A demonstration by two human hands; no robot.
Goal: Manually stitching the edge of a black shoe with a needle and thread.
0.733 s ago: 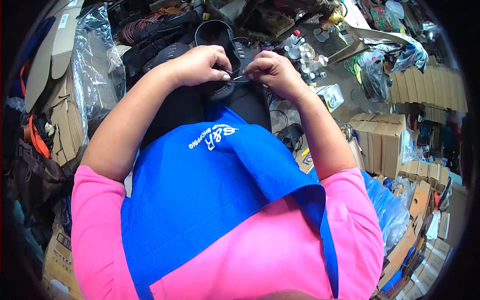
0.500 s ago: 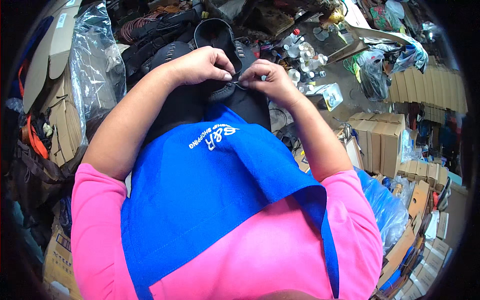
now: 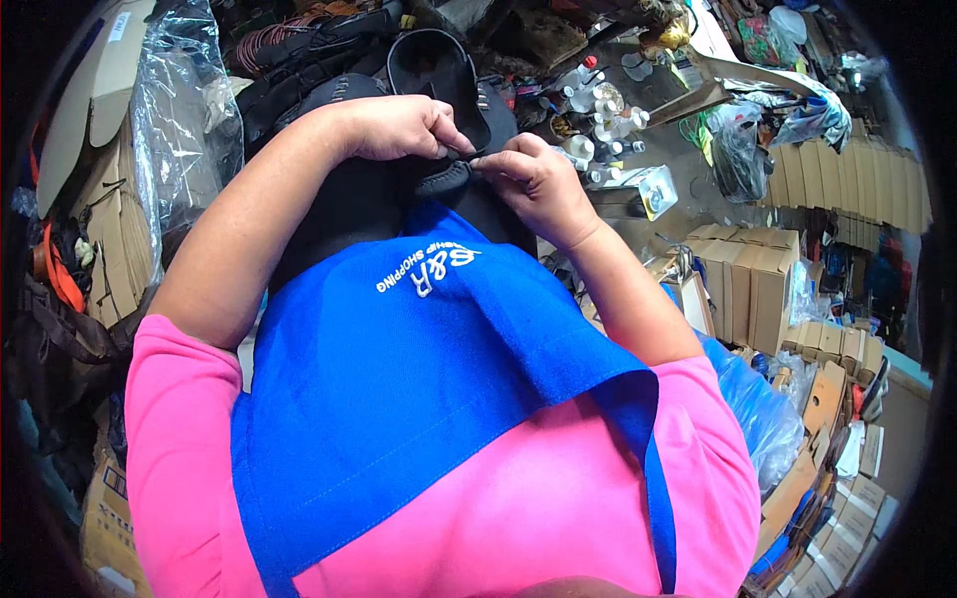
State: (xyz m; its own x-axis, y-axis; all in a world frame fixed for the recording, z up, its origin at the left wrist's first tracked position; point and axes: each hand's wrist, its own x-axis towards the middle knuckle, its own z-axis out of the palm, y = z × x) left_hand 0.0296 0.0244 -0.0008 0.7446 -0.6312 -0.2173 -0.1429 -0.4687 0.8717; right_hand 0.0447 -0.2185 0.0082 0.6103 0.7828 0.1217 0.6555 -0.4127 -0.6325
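A black shoe [image 3: 442,183] rests on my lap between my knees, its open heel end away from me and its rounded toe toward me. Raised stitching runs across the toe part. My left hand [image 3: 409,128] is closed in a pinch at the shoe's upper edge, covering part of the opening. Close against those fingertips, my right hand [image 3: 538,181] pinches at the right side of the same edge. Whatever lies between its finger and thumb is too small to make out. A blue apron [image 3: 399,349] covers my front and ends just below the shoe.
Several black shoes [image 3: 299,75] are heaped at the back left, near clear plastic sheeting [image 3: 184,130] and cardboard [image 3: 110,219]. Several small bottles [image 3: 603,110] crowd the floor at the back right. Cardboard boxes [image 3: 748,279] are stacked on the right.
My right hand has turned slightly and its fingertips now meet the left ones at the shoe's edge. A thin pale strand between the hands no longer shows.
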